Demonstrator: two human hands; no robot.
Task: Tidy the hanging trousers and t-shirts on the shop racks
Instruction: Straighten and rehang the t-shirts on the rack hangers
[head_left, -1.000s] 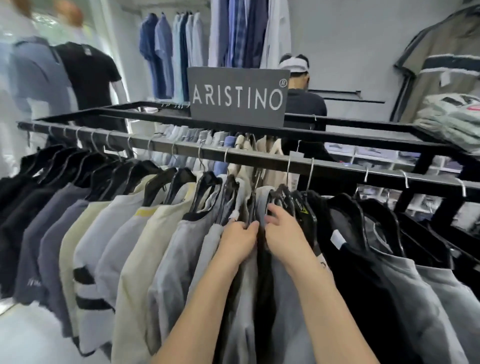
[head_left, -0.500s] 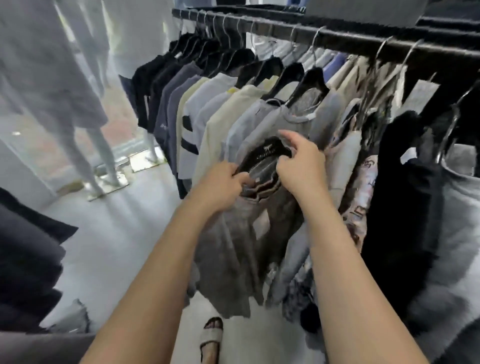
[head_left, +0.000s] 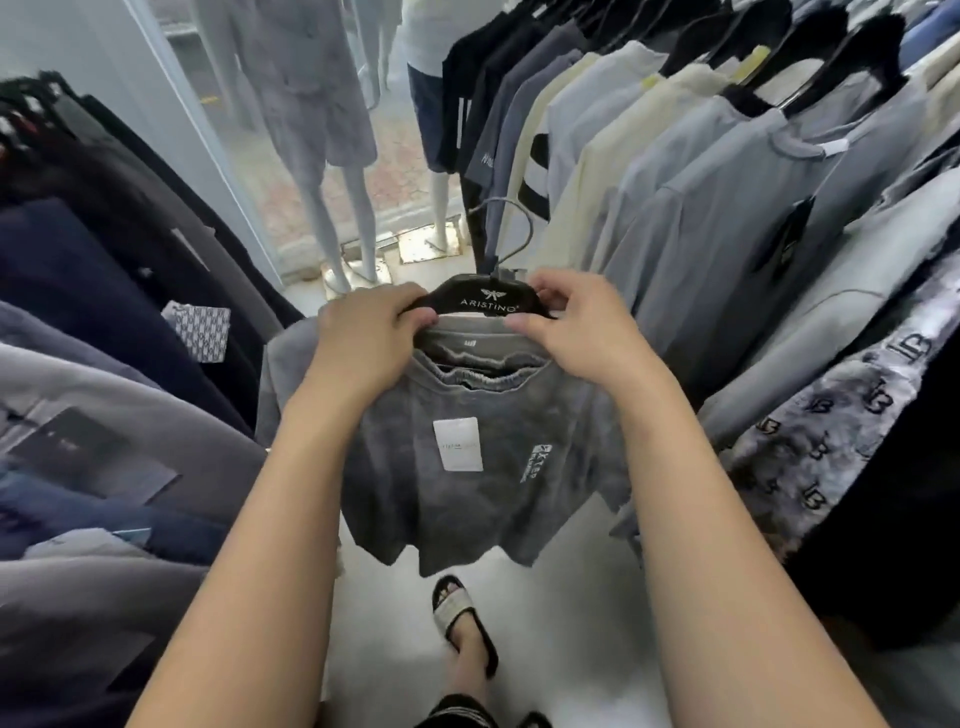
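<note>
Hanger with the grey t-shirt is now hanging clear of the racked shirts at frame centre (its hook is catching nothing); left hand and right hand are pinching its shoulders; straightening, then rehanging, is probably coming next.

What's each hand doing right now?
Left hand: closed, gripping the black hanger, left end.
Right hand: closed, pinching its right end; grey t-shirt hangs below.

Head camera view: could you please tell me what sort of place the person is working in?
Most likely a clothing shop: t-shirts hang in a row at right, the grey t-shirt in front has a white tag and a branded black hanger, and dressed mannequins stand beyond.
</note>
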